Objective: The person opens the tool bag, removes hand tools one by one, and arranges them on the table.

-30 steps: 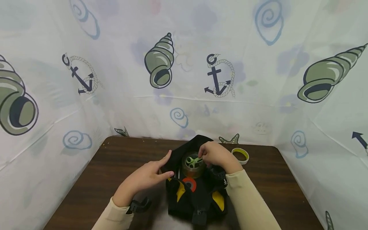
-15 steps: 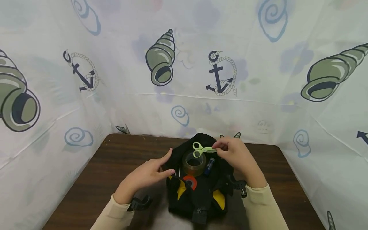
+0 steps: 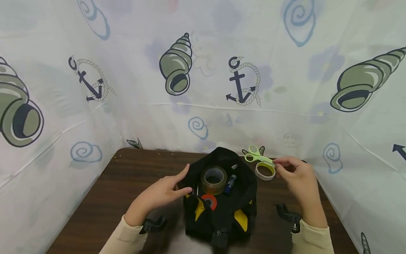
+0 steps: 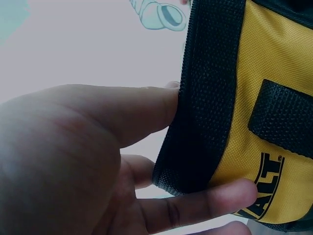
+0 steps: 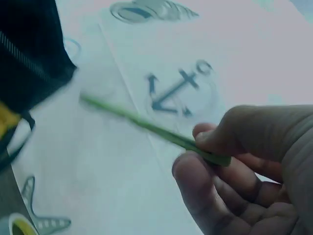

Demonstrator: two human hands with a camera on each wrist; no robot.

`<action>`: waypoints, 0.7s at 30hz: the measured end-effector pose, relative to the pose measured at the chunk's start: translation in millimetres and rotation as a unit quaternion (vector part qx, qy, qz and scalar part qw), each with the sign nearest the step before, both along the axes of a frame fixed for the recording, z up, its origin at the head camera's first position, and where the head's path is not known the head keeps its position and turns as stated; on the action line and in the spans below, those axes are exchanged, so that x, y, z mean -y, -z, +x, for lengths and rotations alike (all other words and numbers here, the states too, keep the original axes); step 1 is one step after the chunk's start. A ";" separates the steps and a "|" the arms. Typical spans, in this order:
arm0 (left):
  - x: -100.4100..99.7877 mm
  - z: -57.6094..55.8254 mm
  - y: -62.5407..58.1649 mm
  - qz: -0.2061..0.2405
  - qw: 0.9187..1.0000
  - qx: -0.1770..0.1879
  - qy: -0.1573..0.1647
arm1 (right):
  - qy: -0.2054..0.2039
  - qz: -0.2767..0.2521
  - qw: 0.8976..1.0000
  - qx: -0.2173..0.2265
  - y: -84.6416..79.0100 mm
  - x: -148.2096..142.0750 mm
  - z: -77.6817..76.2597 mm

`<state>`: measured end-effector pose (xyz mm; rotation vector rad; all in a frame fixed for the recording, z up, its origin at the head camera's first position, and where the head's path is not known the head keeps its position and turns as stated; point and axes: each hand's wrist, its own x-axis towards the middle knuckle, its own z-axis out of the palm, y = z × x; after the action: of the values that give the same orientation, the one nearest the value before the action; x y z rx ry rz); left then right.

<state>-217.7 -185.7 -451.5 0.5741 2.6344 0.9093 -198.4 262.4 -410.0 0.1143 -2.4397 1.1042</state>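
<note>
My right hand (image 3: 299, 180) pinches light green scissors (image 3: 252, 158) by the blade end, handle loops pointing left, over the roll of white tape (image 3: 264, 177). In the right wrist view the scissors (image 5: 156, 129) appear edge-on between thumb and fingertips. A black and yellow tool bag (image 3: 198, 225) stands open in the middle of the table. My left hand (image 3: 158, 195) holds its left rim; in the left wrist view the thumb meets the zipper edge and a finger lies along the yellow outside. Inside the bag are a brown packing tape roll (image 3: 213, 189) and a small blue tube (image 3: 230, 184).
An orange-red ring (image 3: 213, 201) with a grey centre shows at the bag's front. A small whitish item (image 3: 234, 166) sits near its back wall. Dark wooden table (image 3: 136, 165) surrounds the bag, with a printed white curtain (image 3: 139, 88) behind.
My right hand has lifted the scissors out of the bag and carried them right, over the white tape roll. The blue tube has come into view. My left hand stays at the rim.
</note>
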 end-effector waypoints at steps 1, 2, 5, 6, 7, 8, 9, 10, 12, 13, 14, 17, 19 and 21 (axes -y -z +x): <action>0.0 -0.3 0.6 -0.001 1.000 0.000 0.000 | 0.007 -0.016 1.000 0.003 2.4 -7.1 1.0; 0.0 -0.7 1.3 -0.002 1.000 -0.001 0.000 | 0.016 -0.031 0.999 0.007 5.1 -14.1 2.0; 0.0 -1.8 3.2 0.000 1.000 -0.001 0.002 | 0.057 -0.064 0.996 0.021 14.2 -33.6 1.3; 0.0 -2.2 3.8 0.000 1.000 -0.001 0.002 | 0.075 -0.070 0.994 0.025 16.9 -39.1 0.6; 0.4 -2.0 4.2 0.001 1.000 0.000 0.002 | 0.089 -0.076 0.993 0.028 19.8 -43.8 0.4; 0.9 -1.8 4.7 0.001 1.000 0.002 0.002 | 0.101 -0.082 0.991 0.032 22.2 -47.9 0.2; 1.4 -1.6 5.3 0.000 1.000 0.003 0.002 | 0.109 -0.089 0.989 0.036 24.2 -51.4 0.1; 1.9 -1.3 5.7 -0.001 1.000 0.005 0.002 | 0.117 -0.098 0.987 0.040 25.6 -54.2 0.2; 2.4 -0.6 6.5 -0.003 1.000 0.008 0.001 | 0.124 -0.122 0.984 0.050 27.1 -58.3 0.3; 2.3 -0.6 6.6 -0.003 1.000 0.010 0.000 | 0.124 -0.135 0.982 0.055 27.9 -60.2 -0.4; 2.0 -0.7 6.6 -0.002 1.000 0.010 0.000 | 0.126 -0.146 0.979 0.060 28.6 -61.8 -1.3; 0.0 -1.9 6.0 0.002 1.000 0.011 0.002 | 0.141 -0.167 0.973 0.073 34.3 -67.5 -6.9; -1.5 -3.1 5.7 0.001 1.000 0.010 0.003 | 0.156 -0.176 0.969 0.079 42.2 -72.6 -12.3; -2.8 -4.3 5.9 -0.001 1.000 0.007 0.004 | 0.172 -0.188 0.963 0.085 53.1 -78.1 -17.8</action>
<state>-222.0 -182.9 -457.4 0.5745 2.6178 0.9044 -216.2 340.4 -463.0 -0.5240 -2.2239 1.4298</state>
